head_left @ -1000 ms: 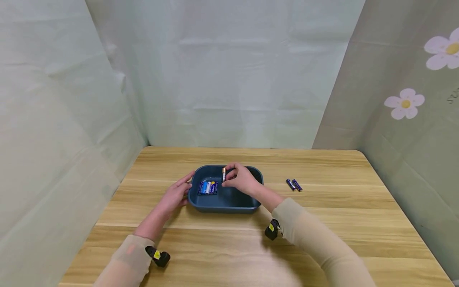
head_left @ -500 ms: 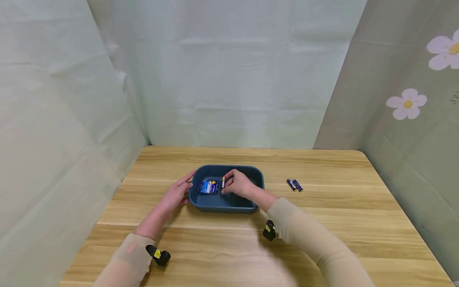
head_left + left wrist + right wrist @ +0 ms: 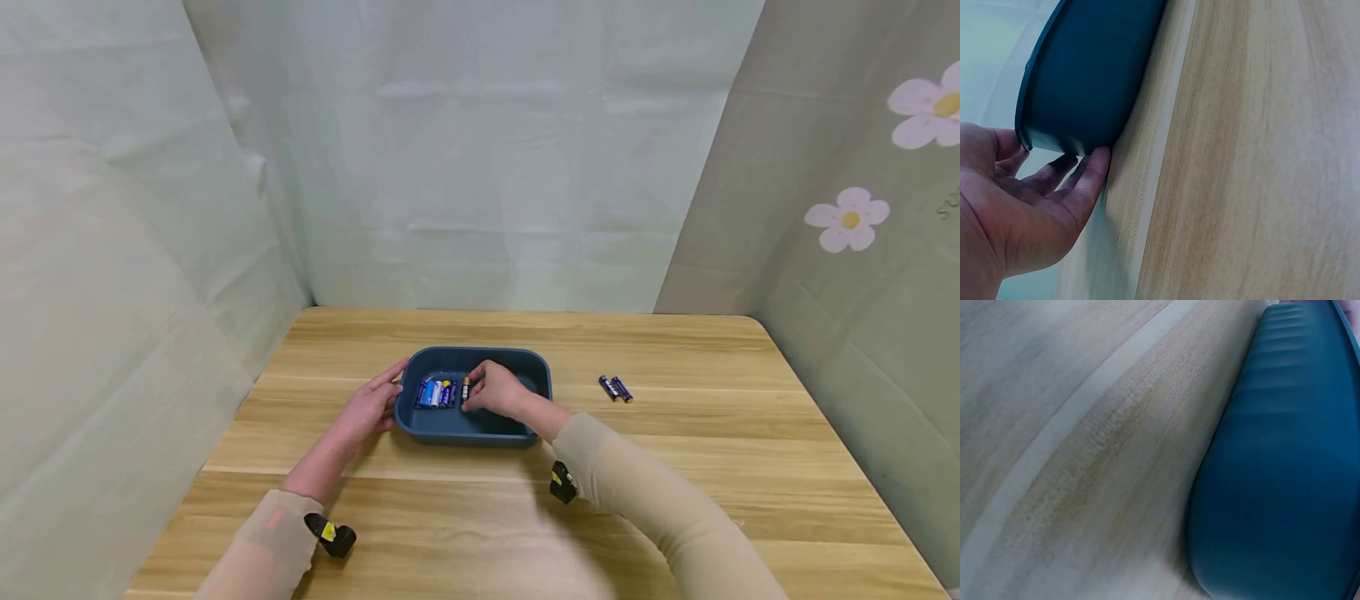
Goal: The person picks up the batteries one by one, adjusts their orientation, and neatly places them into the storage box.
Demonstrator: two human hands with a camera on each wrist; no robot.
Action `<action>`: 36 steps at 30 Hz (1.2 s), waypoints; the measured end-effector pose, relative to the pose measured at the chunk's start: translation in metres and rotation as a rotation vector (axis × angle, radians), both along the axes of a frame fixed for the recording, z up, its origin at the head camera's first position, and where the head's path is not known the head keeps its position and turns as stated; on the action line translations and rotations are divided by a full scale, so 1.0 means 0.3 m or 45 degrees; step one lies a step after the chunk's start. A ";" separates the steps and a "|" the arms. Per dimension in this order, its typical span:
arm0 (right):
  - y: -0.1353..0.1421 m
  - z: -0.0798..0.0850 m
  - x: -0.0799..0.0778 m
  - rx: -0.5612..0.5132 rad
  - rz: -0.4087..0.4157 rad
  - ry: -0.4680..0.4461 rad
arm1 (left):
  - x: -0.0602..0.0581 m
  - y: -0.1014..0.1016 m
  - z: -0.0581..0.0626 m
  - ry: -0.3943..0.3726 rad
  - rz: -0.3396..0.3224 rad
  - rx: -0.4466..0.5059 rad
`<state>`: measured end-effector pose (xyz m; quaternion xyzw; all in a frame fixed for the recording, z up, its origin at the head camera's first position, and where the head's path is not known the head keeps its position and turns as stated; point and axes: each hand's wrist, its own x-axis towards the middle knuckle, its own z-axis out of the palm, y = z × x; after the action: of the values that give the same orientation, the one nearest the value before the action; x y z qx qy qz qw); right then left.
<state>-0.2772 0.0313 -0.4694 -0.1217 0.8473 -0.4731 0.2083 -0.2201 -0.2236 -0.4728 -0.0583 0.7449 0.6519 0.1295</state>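
A dark blue rectangular bin (image 3: 472,438) stands on the wooden table. My right hand (image 3: 498,390) reaches down inside it, pinching a battery (image 3: 465,390) with a copper-coloured end between thumb and fingers. The battery is upright in the head view, just right of a row of several blue and white batteries (image 3: 437,394) lying side by side. At the bin's left end, my left hand (image 3: 367,406) rests its fingertips against the outer wall, also visible as a hand (image 3: 1029,206) in the left wrist view. The right wrist view shows mostly the bin's outer side (image 3: 1279,475); the battery is hidden there.
Two blue batteries (image 3: 616,388) lie close together on the table to the right of the bin. Pale sheets (image 3: 487,167) hang behind the wooden table (image 3: 712,467) and at both sides. Each wrist wears a small black camera (image 3: 335,537).
My right hand has lowered the copper-ended battery into the bin, bringing it down beside the row. The left hand stays at the bin's left end.
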 end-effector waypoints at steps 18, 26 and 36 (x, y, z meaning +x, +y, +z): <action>-0.016 -0.001 0.000 0.040 0.042 0.036 | 0.000 0.003 0.004 0.006 0.002 0.003; 0.005 0.008 -0.005 0.020 0.067 0.059 | -0.007 0.001 -0.004 0.007 0.001 0.002; 0.060 0.093 -0.020 -0.124 0.067 0.117 | -0.005 -0.007 -0.007 0.037 -0.011 -0.001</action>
<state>-0.2831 0.0492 -0.4416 -0.1754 0.8284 -0.5021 0.1755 -0.2217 -0.2257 -0.4751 -0.0456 0.7472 0.6519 0.1213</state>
